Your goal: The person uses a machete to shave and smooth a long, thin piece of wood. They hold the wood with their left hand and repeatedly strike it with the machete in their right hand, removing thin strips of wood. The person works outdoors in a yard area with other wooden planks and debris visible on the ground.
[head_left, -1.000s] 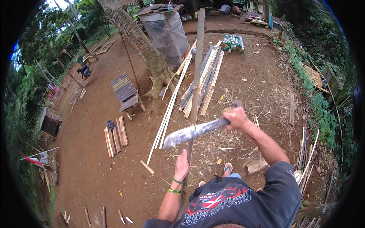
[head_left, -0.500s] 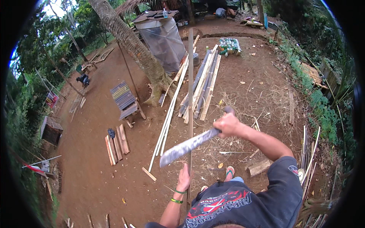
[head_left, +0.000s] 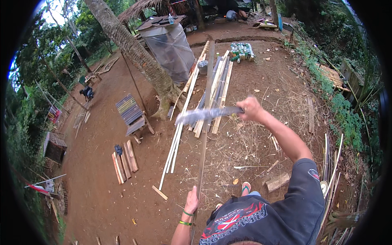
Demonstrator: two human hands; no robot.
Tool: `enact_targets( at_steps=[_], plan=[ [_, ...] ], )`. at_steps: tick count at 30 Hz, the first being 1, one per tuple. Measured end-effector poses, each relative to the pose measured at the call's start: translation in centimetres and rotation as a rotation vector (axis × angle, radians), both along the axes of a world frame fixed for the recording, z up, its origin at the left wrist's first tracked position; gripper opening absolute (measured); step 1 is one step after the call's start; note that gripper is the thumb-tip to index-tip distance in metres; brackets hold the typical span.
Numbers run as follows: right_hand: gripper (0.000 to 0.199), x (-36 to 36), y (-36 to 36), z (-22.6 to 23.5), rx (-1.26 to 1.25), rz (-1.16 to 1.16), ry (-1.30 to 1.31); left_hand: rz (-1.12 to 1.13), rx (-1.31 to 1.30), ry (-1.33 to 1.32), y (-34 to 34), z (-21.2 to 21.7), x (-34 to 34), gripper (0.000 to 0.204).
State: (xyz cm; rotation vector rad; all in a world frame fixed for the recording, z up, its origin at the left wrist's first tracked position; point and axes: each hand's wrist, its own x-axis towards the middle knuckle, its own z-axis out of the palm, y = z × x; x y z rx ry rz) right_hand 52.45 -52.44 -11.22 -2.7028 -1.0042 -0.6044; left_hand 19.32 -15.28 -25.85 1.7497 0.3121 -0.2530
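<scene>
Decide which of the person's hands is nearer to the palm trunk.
Right. The right hand, gripping the machete, is raised level with the base of the palm trunk; the left hand holds the long pole much lower down, farther away.

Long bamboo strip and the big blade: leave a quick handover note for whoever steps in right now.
Left hand grips the long bamboo strip low down, holding it up so it runs away over the dirt yard.
Right hand holds the big blade out across the strip, motion-blurred.
Bamboo pile lies behind on the ground; short offcuts to the left.
Done: cannot tell any cut on the strip.
Left: working the strip with the blade.
</scene>
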Motion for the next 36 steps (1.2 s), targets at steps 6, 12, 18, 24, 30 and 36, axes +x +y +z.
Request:
enact_targets(
  at_steps=[6, 12, 18, 24, 30, 36],
  plan=[
    [0.017, 4.2, -5.4, 5.6, 0.019, -0.392, -0.052, -0.106, -0.254, 0.034, -3.3, 3.5, 5.7, 0.059],
    [0.011, -3.0, -1.0, -1.4, -0.102, -0.231, 0.265, -0.069, -0.382, 0.122, -2.7, 2.6, 5.2, 0.056],
    [0.018, 1.2, -3.4, 0.5, 0.017, -0.117, 0.009, -0.117, -0.437, 0.130, -1.2, 0.2, -0.4, 0.056],
    [0.020, 6.1, -7.5, 9.4, 0.056, -0.570, 0.036, -0.096, -0.442, 0.186, -1.7, 2.7, 0.2, 0.056],
    [0.017, -1.1, -1.8, 4.1, -0.020, -0.255, 0.085, -0.090, -0.458, 0.206, 0.6, 1.0, -2.3, 0.053],
    [0.030, 4.8, -6.7, 9.1, 0.335, -0.826, 0.274, -0.088, -0.384, 0.276, 2.1, -2.4, -7.4, 0.058]
  ],
)
